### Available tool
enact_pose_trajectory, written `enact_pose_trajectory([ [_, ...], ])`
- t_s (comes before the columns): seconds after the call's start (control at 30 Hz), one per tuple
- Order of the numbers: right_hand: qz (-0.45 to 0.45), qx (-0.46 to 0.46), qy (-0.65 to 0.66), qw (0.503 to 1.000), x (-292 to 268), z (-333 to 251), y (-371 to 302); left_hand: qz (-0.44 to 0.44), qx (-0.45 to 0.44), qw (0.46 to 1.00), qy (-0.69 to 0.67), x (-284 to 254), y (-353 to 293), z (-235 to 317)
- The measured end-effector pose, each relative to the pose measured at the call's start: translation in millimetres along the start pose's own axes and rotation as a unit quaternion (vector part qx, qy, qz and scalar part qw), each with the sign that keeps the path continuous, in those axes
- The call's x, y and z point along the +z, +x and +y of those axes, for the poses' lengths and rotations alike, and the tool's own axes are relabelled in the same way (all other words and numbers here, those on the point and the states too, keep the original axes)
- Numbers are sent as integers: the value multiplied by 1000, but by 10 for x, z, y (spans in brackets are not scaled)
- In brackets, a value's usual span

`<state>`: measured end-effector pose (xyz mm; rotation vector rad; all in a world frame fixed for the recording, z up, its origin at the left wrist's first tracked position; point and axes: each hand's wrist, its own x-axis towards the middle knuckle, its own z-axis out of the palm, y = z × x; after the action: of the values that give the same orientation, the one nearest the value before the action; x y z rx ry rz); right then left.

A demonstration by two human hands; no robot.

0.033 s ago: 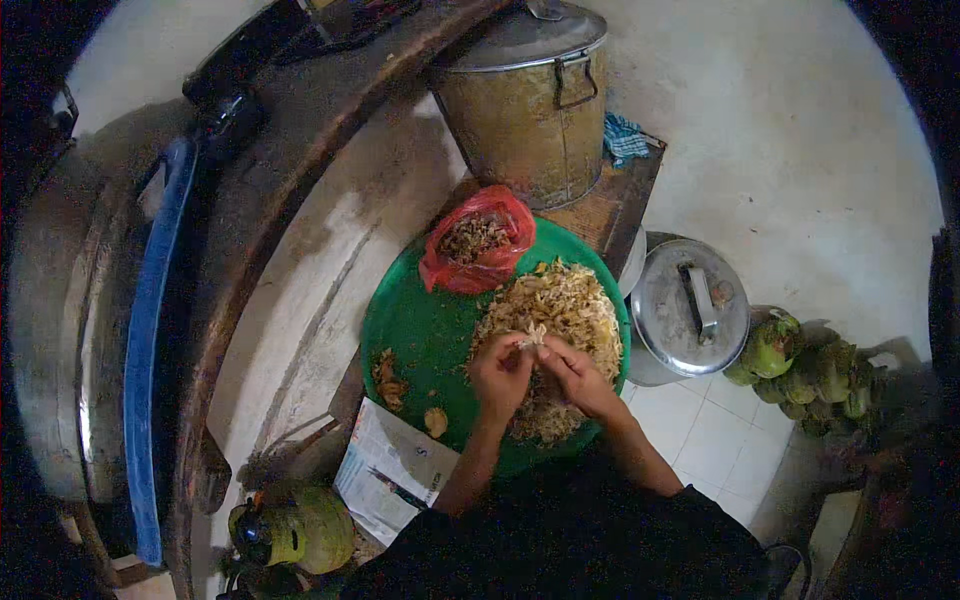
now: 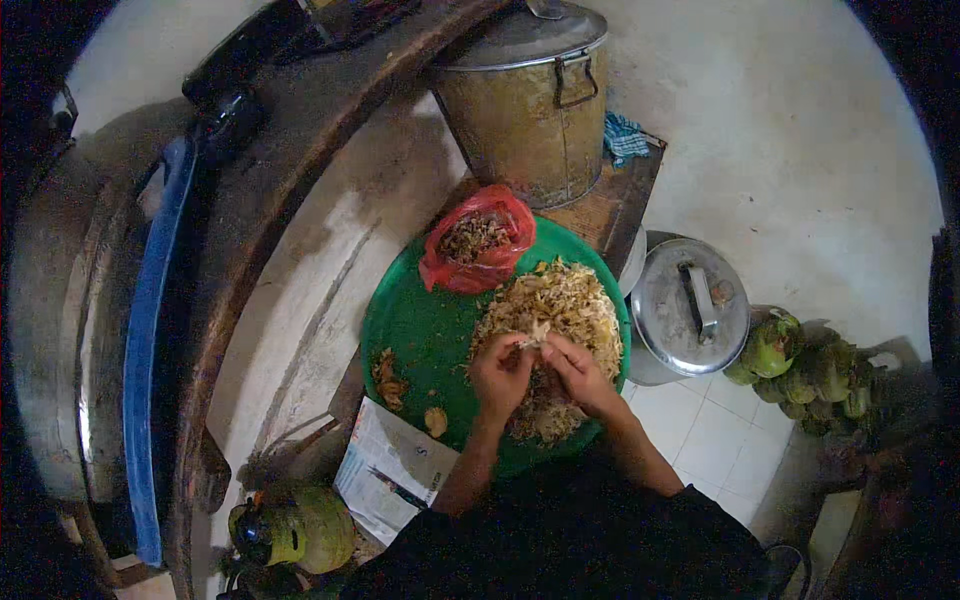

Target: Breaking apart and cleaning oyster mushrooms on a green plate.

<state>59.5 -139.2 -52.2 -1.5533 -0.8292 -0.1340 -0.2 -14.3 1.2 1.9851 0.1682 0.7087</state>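
Whitish, a small torn piece [image 2: 538,331] is pinched in the fingertips of the left hand [image 2: 501,376] and right hand [image 2: 581,377], over a shredded heap [image 2: 558,298] on a round green tray [image 2: 412,318]; beyond the heap lies an open red plastic bag [image 2: 517,212].

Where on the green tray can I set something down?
Left of centre on the green tray, between the red bag, the shredded heap and the brown scraps, though lightly speckled. The right side is crowded: the heap fills much of it, with the left hand and right hand above.
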Motion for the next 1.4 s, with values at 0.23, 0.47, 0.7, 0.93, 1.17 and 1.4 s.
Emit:
enact_pose_trajectory([
  [0.23, 65, 406, 249, 877, -188, -151, 112, -56, -165, 952, -253, -67, 254, -552],
  [0.47, -16, 342, 241, 908, -58, -90, 106, -203, -262, 900, -284, 11, 294, -292],
  [0.7, -73, 357, -3, 931, -378, 248, -31, -169, -190, 950, -179, -184, 891, -640],
  [0.93, -117, 222, -236, 939, -288, -32, 80, -25, 70, 974, 214, -232, 1560, -1765],
  [1.17, -120, 259, -248, 926, -466, -123, 75, -294, -177, 907, 243, -193, 423, -800],
  [1.4, -44, 264, -211, 940, -321, -13, 57, -171, -197, 957, 127, -239, -84, -1095],
])
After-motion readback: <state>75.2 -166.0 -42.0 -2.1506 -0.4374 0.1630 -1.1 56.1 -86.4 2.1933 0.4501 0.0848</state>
